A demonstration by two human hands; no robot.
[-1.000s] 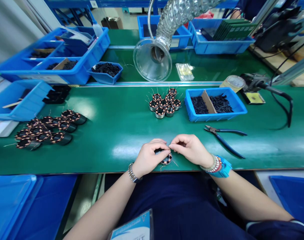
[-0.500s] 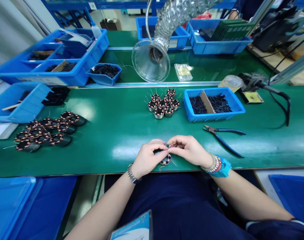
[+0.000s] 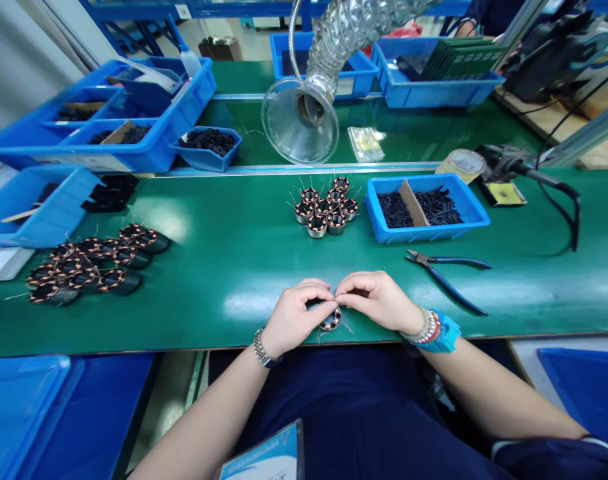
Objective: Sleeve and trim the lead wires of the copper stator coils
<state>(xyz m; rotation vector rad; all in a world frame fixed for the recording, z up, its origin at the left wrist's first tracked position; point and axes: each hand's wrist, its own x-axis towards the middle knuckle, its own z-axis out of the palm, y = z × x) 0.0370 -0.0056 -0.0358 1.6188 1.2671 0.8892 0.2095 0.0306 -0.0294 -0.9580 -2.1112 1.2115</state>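
A copper-wound ring coil (image 3: 330,320) lies near the front edge of the green table (image 3: 199,293), thin wires sticking out of it. My left hand (image 3: 301,313) is closed round its left side, thumb and fingers on the coil. Just right of it, my right hand (image 3: 377,300) pinches at the coil's upper edge, its fingertips meeting those of my left hand; whatever is between them is too small to make out. Cutting pliers (image 3: 447,277) lie open to the right of my right hand. Several similar coils (image 3: 324,208) stand in a group beyond my hands.
A blue box (image 3: 428,208) of black tubing pieces stands right of the coil group. More coils on black cylinders (image 3: 84,270) are at left. A fume funnel (image 3: 300,123) hangs above the back. Blue bins (image 3: 194,100) line the back left. A person's hand (image 3: 467,28) shows far off.
The fingertips of my right hand have closed together slightly at the coil. Otherwise both hands and the coil stay in nearly the same place; the whole view has shifted very slightly.
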